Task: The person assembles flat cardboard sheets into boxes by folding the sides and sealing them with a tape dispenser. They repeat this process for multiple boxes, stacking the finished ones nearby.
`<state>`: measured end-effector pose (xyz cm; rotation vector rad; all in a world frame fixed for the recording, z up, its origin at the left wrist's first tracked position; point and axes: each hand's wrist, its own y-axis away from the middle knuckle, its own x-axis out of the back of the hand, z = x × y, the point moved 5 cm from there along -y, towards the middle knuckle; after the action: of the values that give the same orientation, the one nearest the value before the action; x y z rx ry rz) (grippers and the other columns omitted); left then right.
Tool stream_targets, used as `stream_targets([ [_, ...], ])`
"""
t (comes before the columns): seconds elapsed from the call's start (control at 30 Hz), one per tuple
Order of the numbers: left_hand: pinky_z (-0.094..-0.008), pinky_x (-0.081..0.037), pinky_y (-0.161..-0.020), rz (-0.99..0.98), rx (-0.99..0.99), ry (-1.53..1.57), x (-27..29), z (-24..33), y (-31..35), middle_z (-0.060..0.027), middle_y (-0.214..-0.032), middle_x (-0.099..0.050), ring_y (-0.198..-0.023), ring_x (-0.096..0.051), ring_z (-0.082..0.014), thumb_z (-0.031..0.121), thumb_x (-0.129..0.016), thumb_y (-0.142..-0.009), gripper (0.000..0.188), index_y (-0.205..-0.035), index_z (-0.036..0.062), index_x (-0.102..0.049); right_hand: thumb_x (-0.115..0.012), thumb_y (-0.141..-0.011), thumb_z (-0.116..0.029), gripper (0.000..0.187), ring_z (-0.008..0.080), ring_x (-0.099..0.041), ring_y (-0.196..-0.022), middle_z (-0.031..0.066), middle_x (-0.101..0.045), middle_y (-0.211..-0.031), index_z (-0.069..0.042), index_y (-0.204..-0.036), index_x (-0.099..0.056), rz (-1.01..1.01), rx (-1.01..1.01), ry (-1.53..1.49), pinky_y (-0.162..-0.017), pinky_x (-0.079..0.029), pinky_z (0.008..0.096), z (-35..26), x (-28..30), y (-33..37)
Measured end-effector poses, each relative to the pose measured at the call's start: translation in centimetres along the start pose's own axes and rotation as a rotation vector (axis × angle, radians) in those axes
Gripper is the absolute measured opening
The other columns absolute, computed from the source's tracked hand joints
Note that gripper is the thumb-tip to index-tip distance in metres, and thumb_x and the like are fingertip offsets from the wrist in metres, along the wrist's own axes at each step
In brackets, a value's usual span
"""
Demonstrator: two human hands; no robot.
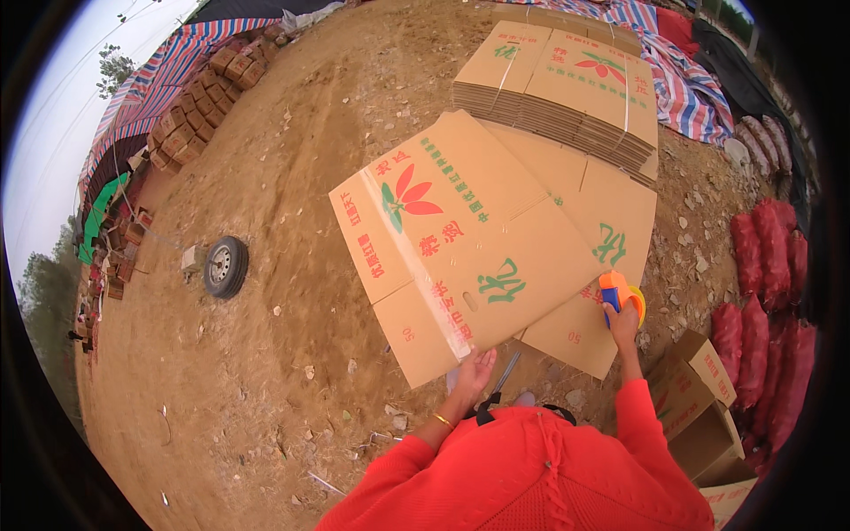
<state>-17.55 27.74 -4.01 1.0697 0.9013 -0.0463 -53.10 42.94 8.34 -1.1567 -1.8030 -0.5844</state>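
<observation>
A flattened cardboard box (513, 234) with red and green print lies in front of me, tilted across other flat cardboard. A strip of clear tape (409, 261) runs along its left part, down to the near edge. At that edge, by the tape's end, my left hand (475, 372) holds the cardboard with its fingers closed; the fingertips are partly hidden. My right hand (625, 322) grips an orange and blue tape dispenser (613, 288) with a yellow roll, just off the box's right side. Beneath lies a second flat box (620, 208).
A strapped stack of flat boxes (558, 88) stands ahead. Open cartons (695, 389) sit close on my right, beside red mesh sacks (763, 257). On the dirt ground at left lies a wheel (226, 266); packed cartons (190, 124) are piled farther off by striped tarpaulin (146, 93).
</observation>
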Motion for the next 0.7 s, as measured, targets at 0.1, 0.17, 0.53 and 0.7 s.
stream_targets([
  [0.1,-0.0415,-0.039,-0.106,0.010,-0.052,0.091,1.4,0.5,-1.0,-0.0158,-0.127,-0.052,-0.122,-0.048,-0.0290,0.015,-0.056,-0.094,0.029,-0.118,0.0002,-0.047,-0.075,-0.076,-0.031,0.043,0.0441,-0.060,-0.076,0.0272,-0.060,-0.077,0.006,-0.085,-0.054,0.064,0.071,-0.040,-0.066,-0.046,0.0484,-0.4,0.8,-0.6],
  [0.17,-0.0428,-0.038,-0.107,0.026,-0.105,0.070,2.4,1.7,-1.5,-0.0146,-0.125,-0.055,-0.119,-0.051,-0.0276,0.010,-0.056,-0.093,0.029,-0.119,0.0007,-0.047,-0.075,-0.076,-0.030,0.043,0.0441,-0.060,-0.077,0.0278,-0.060,-0.080,0.006,-0.086,-0.053,0.061,0.043,-0.016,-0.067,-0.046,0.0483,-0.7,1.2,-1.4],
  [0.53,-0.0455,-0.043,-0.103,-0.004,-0.295,0.002,5.4,7.6,-2.0,-0.0137,-0.120,-0.059,-0.112,-0.056,-0.0274,0.006,-0.053,-0.093,0.027,-0.119,0.0004,-0.050,-0.073,-0.077,-0.032,0.045,0.0411,-0.061,-0.088,0.0247,-0.063,-0.091,0.003,-0.099,-0.053,0.051,0.041,0.365,-0.078,-0.047,0.0478,-3.7,-0.1,-7.4],
  [0.7,-0.0459,-0.042,-0.104,-0.004,-0.262,0.072,4.9,9.4,-0.6,-0.0129,-0.121,-0.059,-0.114,-0.055,-0.0272,0.015,-0.056,-0.093,0.029,-0.118,0.0014,-0.052,-0.073,-0.075,-0.021,0.047,0.0394,-0.057,-0.101,0.0258,-0.061,-0.100,0.006,-0.108,-0.054,0.251,0.374,0.207,-0.082,-0.046,0.0459,-12.2,0.2,-5.6],
])
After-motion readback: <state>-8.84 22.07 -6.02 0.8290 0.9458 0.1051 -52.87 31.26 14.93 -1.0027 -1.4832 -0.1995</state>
